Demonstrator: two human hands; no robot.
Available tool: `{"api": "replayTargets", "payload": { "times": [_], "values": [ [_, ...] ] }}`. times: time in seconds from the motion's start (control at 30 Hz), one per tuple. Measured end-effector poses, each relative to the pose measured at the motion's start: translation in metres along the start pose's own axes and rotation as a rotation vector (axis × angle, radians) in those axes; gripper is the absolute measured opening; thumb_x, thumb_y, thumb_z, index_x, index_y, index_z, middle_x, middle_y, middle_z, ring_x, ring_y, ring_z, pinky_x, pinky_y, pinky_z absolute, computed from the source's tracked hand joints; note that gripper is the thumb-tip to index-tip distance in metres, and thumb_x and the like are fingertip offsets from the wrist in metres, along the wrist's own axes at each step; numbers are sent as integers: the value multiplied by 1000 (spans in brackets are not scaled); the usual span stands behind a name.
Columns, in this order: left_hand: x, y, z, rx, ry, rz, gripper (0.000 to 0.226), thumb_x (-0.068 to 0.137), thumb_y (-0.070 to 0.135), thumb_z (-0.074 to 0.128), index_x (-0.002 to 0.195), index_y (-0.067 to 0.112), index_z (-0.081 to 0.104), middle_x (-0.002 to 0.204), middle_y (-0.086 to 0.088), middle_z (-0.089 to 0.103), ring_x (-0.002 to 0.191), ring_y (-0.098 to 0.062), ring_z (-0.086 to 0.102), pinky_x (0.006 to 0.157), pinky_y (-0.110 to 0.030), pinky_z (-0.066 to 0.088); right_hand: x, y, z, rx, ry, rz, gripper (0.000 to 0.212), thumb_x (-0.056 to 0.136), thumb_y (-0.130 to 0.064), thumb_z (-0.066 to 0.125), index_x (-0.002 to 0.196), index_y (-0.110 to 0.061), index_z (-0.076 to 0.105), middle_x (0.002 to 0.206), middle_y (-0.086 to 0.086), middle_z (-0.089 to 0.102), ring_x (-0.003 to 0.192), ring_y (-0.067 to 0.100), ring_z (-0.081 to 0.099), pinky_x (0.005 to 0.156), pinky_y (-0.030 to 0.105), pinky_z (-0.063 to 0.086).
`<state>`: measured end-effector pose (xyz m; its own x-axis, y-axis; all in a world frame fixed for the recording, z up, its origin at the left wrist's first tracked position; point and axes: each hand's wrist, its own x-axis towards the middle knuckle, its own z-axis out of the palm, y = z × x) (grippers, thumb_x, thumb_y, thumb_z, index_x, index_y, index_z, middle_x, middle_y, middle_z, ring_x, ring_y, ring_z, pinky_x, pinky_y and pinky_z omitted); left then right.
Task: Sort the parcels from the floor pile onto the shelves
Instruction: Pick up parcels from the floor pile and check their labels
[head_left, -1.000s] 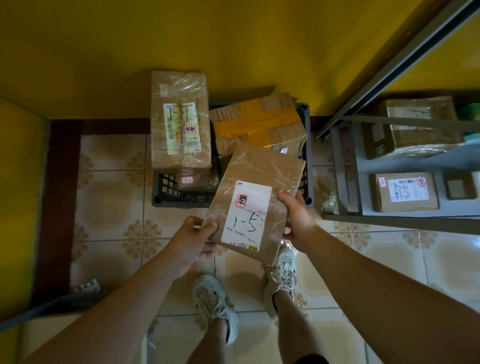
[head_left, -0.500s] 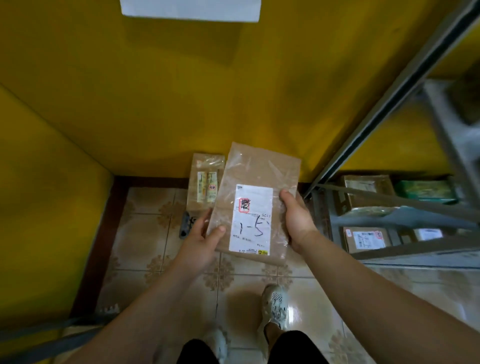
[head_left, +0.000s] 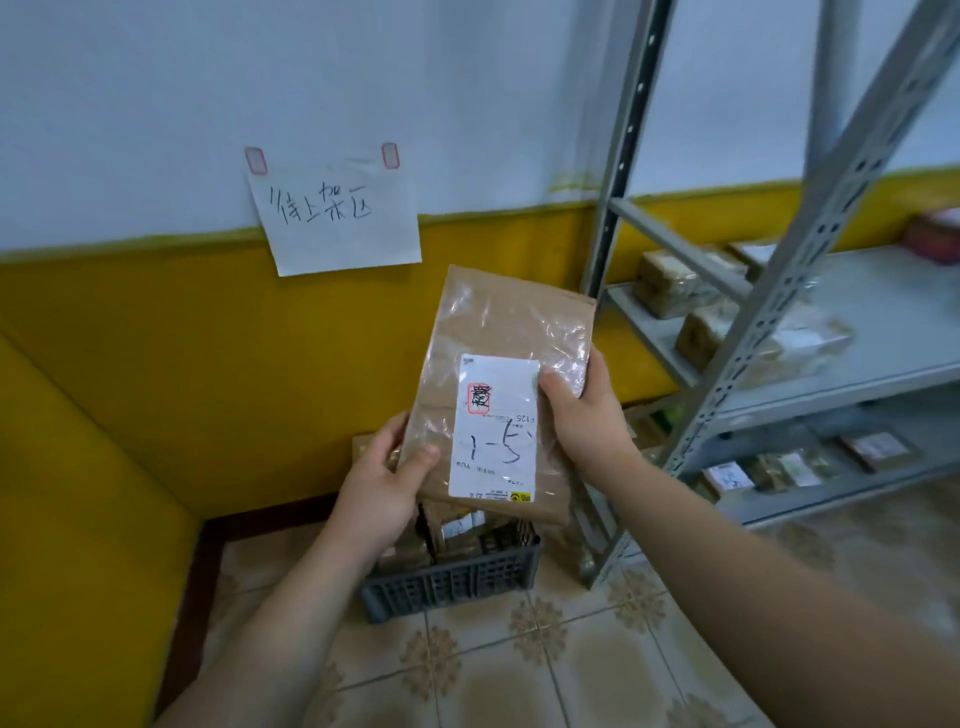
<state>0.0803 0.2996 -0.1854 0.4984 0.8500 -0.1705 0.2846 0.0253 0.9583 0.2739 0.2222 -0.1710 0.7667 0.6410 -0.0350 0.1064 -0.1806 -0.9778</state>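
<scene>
Both hands, left hand (head_left: 382, 480) and right hand (head_left: 582, 415), grip the flat parcel (head_left: 498, 343) mid-frame, label facing up, likely to read its shelf code.

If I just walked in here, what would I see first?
First, the flat brown parcel in the middle, held up by the left hand at its lower left edge and the right hand on its right edge, with "1-5" handwritten on its white label. Behind it hangs a handwritten paper sign, where white paint meets yellow. On the right stands a grey metal rack holding wrapped parcels.
</scene>
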Motion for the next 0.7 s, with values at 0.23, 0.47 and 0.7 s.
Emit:
{"api": "replayTargets", "payload": {
  "times": [0.23,0.47,0.7],
  "values": [
    [-67,50,56,-8,-120,132,63,75,63,63,133,47,43,122,12,62,107,-16,65,94,-49,52,-56,-24,-107,-77,154,-115,45,97,-36,57,139,-32,40,117,-11,56,105,13,55,84,28,41],
    [-139,87,207,-25,-302,208,52,91,39,61,140,32,43,124,4,62,101,-10,63,87,-36,55,-110,-2,-289,-158,357,-103,72,93,-44,57,153,-37,18,138,-3,51,117,23,54,97,40,45],
    [-201,123,372,-21,-540,221,41,96,29,57,135,33,47,114,5,67,91,-10,69,77,-32,59,-159,29,-474,-225,536,-40,77,92,-48,55,153,-40,8,142,-1,47,117,24,54,99,44,46]
  ]
}}
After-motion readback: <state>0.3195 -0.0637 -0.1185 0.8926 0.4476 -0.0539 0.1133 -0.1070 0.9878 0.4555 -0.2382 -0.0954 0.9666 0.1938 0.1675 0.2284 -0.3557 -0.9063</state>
